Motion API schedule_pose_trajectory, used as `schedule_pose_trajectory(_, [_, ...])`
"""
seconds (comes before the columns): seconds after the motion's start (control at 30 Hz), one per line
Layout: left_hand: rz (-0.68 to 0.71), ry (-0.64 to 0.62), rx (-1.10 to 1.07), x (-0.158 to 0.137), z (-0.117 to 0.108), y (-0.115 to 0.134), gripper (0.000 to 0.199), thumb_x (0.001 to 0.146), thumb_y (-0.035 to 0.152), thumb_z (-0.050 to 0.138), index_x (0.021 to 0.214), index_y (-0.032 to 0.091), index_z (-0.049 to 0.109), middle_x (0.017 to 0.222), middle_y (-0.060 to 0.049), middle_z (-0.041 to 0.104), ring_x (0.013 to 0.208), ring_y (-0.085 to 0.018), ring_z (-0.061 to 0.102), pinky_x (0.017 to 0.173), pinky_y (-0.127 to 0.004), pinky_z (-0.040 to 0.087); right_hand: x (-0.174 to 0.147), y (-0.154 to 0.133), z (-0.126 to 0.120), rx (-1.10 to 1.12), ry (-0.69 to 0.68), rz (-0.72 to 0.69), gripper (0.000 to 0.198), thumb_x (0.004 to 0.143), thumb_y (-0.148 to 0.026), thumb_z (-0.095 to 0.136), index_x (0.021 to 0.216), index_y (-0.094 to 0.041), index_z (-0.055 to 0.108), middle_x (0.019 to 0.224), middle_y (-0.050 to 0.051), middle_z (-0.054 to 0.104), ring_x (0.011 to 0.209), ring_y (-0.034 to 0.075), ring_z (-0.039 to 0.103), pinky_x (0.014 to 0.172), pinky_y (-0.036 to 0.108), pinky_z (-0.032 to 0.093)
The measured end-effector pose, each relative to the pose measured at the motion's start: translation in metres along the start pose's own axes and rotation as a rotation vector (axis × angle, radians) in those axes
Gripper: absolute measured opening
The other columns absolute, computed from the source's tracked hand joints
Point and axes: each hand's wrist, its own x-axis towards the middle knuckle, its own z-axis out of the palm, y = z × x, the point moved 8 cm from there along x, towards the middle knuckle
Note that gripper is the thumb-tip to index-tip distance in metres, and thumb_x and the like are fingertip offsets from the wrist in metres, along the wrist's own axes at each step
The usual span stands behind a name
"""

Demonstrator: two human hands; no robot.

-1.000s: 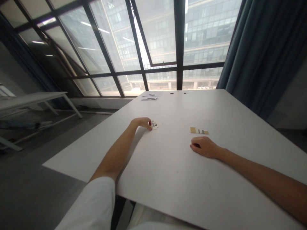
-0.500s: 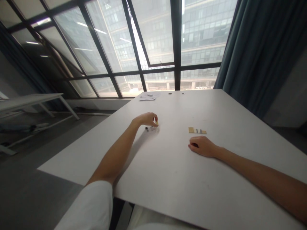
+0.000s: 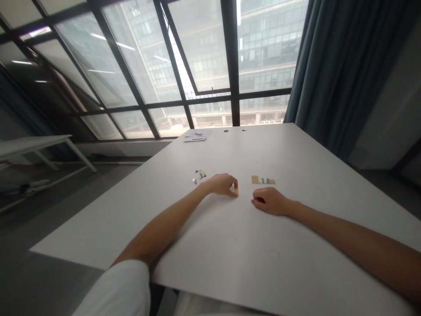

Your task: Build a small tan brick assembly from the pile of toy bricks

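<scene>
My left hand (image 3: 222, 184) is closed in a pinch on a small yellow building brick (image 3: 236, 191), held just over the white table. Thumb and fingertips press its sides; part of it is covered. My right hand (image 3: 269, 201) rests on the table in a loose fist, and nothing shows in the dark hollow between its thumb and fingers. Just beyond that fist lies a flat tan building plate (image 3: 255, 179) with white and grey pieces along it, not touching the hand. Behind my left wrist is a scatter of small black, white, grey and tan pieces (image 3: 199, 174).
The large white table (image 3: 204, 245) reaches toward the windows. Papers (image 3: 196, 136) lie at its far left corner, with a small dark round thing (image 3: 226, 131) at the far edge. Another table (image 3: 36, 145) stands to the left, and a blue curtain (image 3: 315, 74) hangs at the right.
My left hand has moved right and nearer with the yellow brick, away from the loose pieces, which now show more fully. The right fist stays by the plate. The view has shifted slightly.
</scene>
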Motion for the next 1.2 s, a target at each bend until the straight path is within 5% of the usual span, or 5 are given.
schedule_pose_trajectory(0.3, [0.031, -0.01, -0.094, 0.001, 0.003, -0.001, 0.065, 0.062, 0.066, 0.077, 0.114, 0.028, 0.07, 0.088, -0.002, 0.067, 0.075, -0.018, 0.061, 0.063, -0.026, 0.038, 0.001, 0.001, 0.001, -0.012, 0.003, 0.008, 0.027, 0.09, -0.03, 0.052, 0.066, -0.018, 0.053, 0.066, -0.001, 0.056, 0.061, 0.012, 0.041, 0.061, 0.026, 0.025])
schedule_pose_trajectory(0.73, [0.047, 0.068, -0.174, 0.006, 0.014, 0.011, 0.042, 0.072, 0.05, 0.07, 0.105, 0.025, 0.07, 0.078, 0.001, 0.065, 0.066, -0.015, 0.057, 0.056, -0.026, 0.035, 0.002, 0.002, -0.004, -0.025, 0.038, 0.084, 0.024, 0.089, -0.03, 0.055, 0.069, -0.018, 0.058, 0.07, 0.001, 0.062, 0.063, 0.013, 0.048, 0.062, 0.025, 0.028])
schedule_pose_trajectory(1.03, [-0.158, 0.328, -0.303, 0.017, 0.033, 0.022, 0.054, 0.076, 0.054, 0.065, 0.122, 0.026, 0.064, 0.078, -0.001, 0.067, 0.073, -0.017, 0.062, 0.062, -0.028, 0.041, -0.005, 0.027, -0.014, -0.077, 0.112, 0.444, 0.019, 0.085, -0.032, 0.061, 0.072, -0.019, 0.066, 0.077, 0.005, 0.07, 0.069, 0.016, 0.057, 0.062, 0.028, 0.033])
schedule_pose_trajectory(1.2, [-0.183, 0.369, -0.343, 0.016, 0.036, 0.017, 0.053, 0.071, 0.055, 0.069, 0.114, 0.026, 0.069, 0.077, -0.002, 0.067, 0.075, -0.02, 0.063, 0.064, -0.03, 0.042, -0.007, 0.03, -0.015, -0.087, 0.133, 0.474, 0.019, 0.083, -0.035, 0.062, 0.073, -0.019, 0.067, 0.079, 0.005, 0.07, 0.069, 0.017, 0.058, 0.061, 0.028, 0.033])
